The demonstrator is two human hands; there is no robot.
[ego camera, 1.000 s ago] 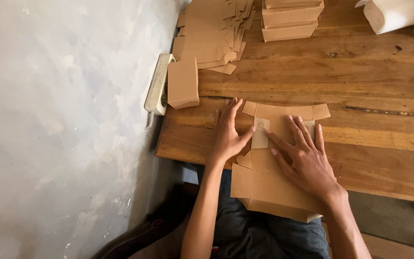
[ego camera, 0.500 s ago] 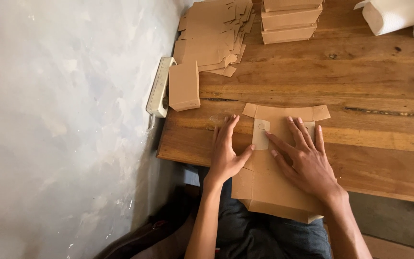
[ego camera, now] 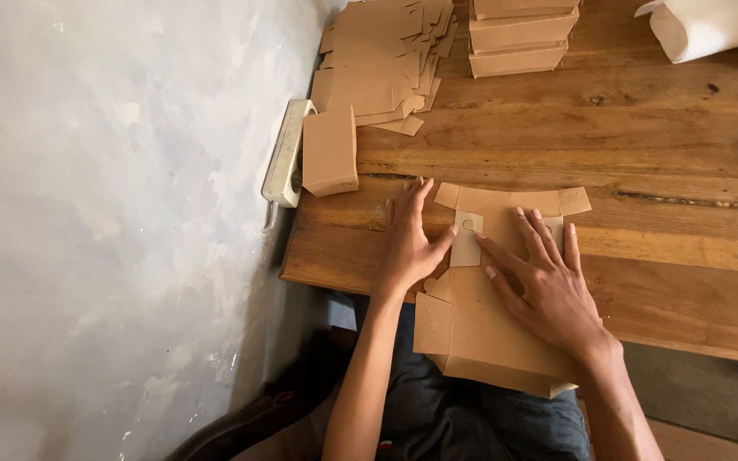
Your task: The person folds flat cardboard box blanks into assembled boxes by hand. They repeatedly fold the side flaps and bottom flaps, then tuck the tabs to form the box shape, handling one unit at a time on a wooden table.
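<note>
Our left hand and right hand lie flat, fingers spread, grasping nothing, pressing the box at the counter edge.

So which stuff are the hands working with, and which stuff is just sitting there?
Being worked with:
- left hand and right hand, both pressing flat
- brown cardboard box blank
- its pale tab

Just sitting there:
- folded box
- pile of flat blanks
- stack of finished boxes
- white power strip
- white paper rolls
</note>
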